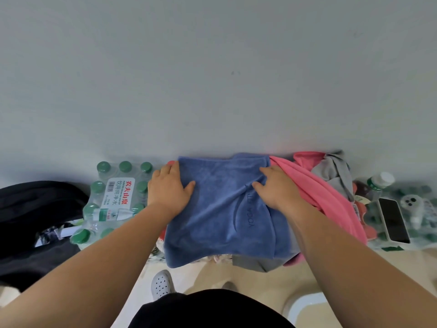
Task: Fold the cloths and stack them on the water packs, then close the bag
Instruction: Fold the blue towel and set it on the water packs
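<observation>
Nearest: a white perforated shoe (163,284) on the beige floor (260,280); both forearms reached forward over it. Blue cloth (220,216) lay spread flat ahead, draped over a stack mostly hidden beneath it; a grey edge showed under its near side. Left hand (169,188) rested flat on the cloth's left edge, fingers straight, thumb spread; right hand (275,189) pressed flat on its right part, a crease bunched at the fingertips; neither gripped anything. Pink cloth (316,185) lay just right of the blue, touching it; grey cloth (333,171) behind the pink. Green-capped water pack (115,197) just left; black bag (35,209) further left; phone (393,220) far right; wall (212,79) behind.
</observation>
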